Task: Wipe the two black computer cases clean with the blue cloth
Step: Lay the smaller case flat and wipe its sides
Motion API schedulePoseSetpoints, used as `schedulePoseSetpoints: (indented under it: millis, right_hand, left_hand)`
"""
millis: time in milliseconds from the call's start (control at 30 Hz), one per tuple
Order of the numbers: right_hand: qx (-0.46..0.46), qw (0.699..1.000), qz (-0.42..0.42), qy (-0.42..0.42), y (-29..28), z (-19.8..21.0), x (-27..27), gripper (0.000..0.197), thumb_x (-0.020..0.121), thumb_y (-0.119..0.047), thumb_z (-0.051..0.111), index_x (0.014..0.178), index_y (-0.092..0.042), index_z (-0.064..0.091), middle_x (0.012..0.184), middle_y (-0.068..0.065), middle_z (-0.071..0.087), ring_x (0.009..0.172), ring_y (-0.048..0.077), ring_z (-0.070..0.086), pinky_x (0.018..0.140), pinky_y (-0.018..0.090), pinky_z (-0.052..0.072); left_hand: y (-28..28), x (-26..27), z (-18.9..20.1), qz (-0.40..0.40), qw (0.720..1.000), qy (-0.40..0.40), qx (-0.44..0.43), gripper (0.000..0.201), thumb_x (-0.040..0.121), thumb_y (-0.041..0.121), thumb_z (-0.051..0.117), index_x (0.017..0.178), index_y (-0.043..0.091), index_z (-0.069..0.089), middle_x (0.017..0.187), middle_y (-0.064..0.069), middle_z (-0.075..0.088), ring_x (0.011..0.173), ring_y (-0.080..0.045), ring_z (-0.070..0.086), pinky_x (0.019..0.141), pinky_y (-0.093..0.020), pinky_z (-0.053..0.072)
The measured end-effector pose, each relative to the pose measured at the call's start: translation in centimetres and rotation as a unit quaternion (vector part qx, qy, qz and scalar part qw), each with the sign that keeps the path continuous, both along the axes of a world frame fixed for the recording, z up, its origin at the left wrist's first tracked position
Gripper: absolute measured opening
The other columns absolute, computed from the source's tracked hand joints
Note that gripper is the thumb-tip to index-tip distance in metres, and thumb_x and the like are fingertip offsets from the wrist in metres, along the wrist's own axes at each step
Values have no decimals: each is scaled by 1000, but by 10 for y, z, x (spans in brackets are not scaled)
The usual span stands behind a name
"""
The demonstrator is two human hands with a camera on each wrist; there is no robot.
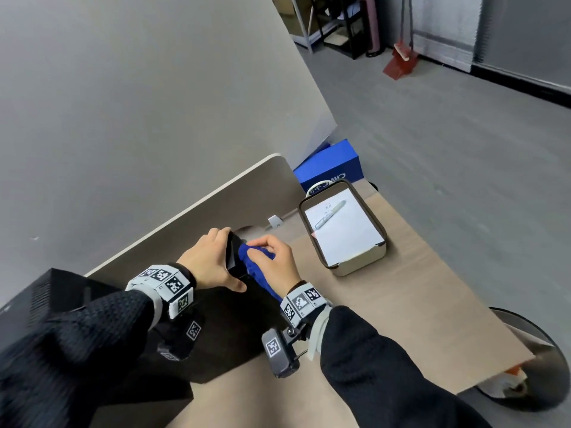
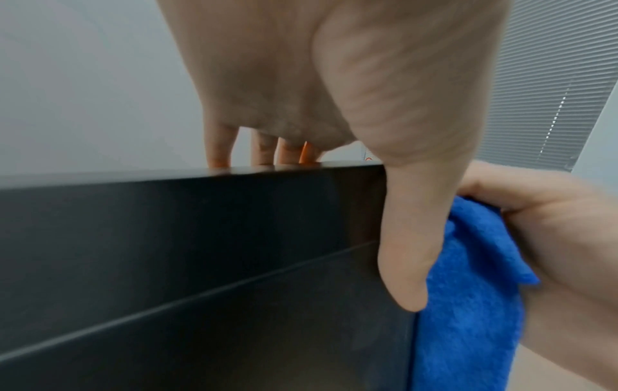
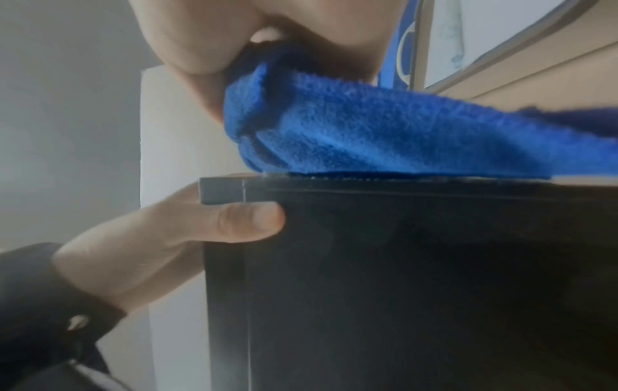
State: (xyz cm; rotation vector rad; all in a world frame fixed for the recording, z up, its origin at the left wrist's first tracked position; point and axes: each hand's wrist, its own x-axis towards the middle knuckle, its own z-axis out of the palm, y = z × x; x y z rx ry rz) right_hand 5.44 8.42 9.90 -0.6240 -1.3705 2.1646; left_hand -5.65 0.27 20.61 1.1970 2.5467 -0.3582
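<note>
On desk | left hand [image 1: 207, 264] grips matte black case [image 3: 418, 277] | right hand [image 1: 277, 258] clutches bunched blue cloth [image 1: 254, 263]

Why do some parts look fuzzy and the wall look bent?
Head view: the sleeve at the bottom left is motion-blurred, and the wide lens tilts the wall. Left wrist view: the right hand with the cloth is smeared. Right wrist view: soft all over.
</note>
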Motion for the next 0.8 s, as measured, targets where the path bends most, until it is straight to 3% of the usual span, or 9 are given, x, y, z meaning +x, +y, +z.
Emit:
schedulePoseSetpoints:
  millis: [100,167,233,333,500,567,633,700,800]
  right_hand:
    - [24,996,-6,-85,-6,-36,-5,2,88,-16,61,87,-18,63,85,-7,64,85,15,60,76,21,46]
    - [45,968,12,-248,-12,-87,5,5,88,-20,60,84,-19,62,84,-2,61,81,20,55,71,23,40]
    - [32,933,80,-351,-17,-130,18,14,86,-22,59,72,-23,57,88,3,64,84,25,58,74,27,46]
    - [6,947,89,-308,-9,-131,6,21,82,-15,63,63,-21,55,82,9,64,83,26,60,80,30,47]
    - [-69,996,50,-40,11,-8,-24,14,90,-4,59,81,-15,61,80,-5,64,76,0,61,68,10,45]
    - [-61,997,42,-2,7,-1,-23,9,91,-5,59,86,-13,62,80,-7,64,75,-2,62,68,11,48]
    - [-26,997,33,-69,-5,-39,-12,6,91,-13,59,88,-18,61,86,-3,65,84,9,63,76,21,51]
    - [15,977,46,-207,-18,-92,8,6,91,-23,58,87,-28,58,92,1,64,88,22,60,79,33,50]
    - [49,927,126,-350,-29,-139,44,7,95,-24,51,99,-22,57,103,6,64,82,21,55,64,22,39]
  left_hand:
    - [1,0,1,0,1000,-6,2,129,31,70,75,140,18,28,116,5,39,115,-18,43,91,-39,47]
    - [0,1,2,0,1000,-5,-7,128,32,70,76,139,18,29,119,4,40,116,-19,43,90,-39,47]
    - [1,3,3,-5,1000,-2,-26,126,33,69,76,137,16,29,121,2,41,113,-19,43,88,-37,47]
    - [3,3,5,-9,999,1,-49,126,33,71,75,136,15,29,122,2,41,109,-19,44,87,-36,47]
    - [8,7,6,-17,997,4,-73,130,38,72,75,142,15,22,126,-1,38,116,-23,44,93,-39,47]
    - [9,10,6,-32,996,18,-84,121,44,70,76,141,20,24,122,0,38,115,-24,44,91,-40,47]
    - [11,11,5,-42,994,22,-99,116,46,70,76,140,23,26,121,1,37,114,-23,43,90,-39,47]
    - [11,9,7,-44,993,25,-107,113,48,70,76,139,25,27,120,1,35,115,-23,42,89,-39,48]
    - [10,8,7,-43,992,23,-112,111,48,70,75,139,27,28,118,2,34,113,-22,42,87,-39,48]
